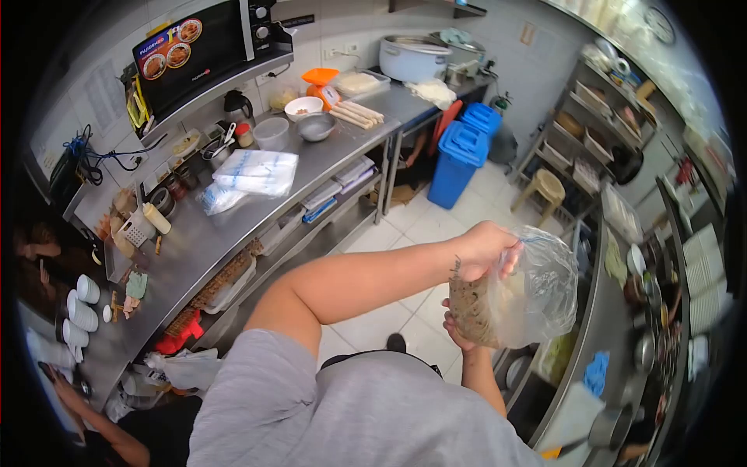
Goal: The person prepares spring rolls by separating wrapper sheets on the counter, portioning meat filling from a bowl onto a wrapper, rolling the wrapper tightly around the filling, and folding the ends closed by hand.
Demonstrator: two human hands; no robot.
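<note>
A clear plastic bag (545,292) with brown, speckled food in its lower left part hangs tilted in front of my body. My left hand (490,249) is closed on the bag's upper edge, fingers curled into the plastic. Below it, my right hand (459,328) holds the filled end from underneath, its fingers partly hidden behind the bag. The bag's right side is puffed out and looks empty. On the steel counter at left lies a stack of flat plastic bags (257,173), apart from both hands.
The left steel counter (350,144) bears bowls, an orange scale (321,86) and sauce bottles. Blue bins (459,159) and a stool (542,189) stand ahead. At right is another counter with a blue cloth (597,373) and pot. Another person's arm (101,416) shows at lower left.
</note>
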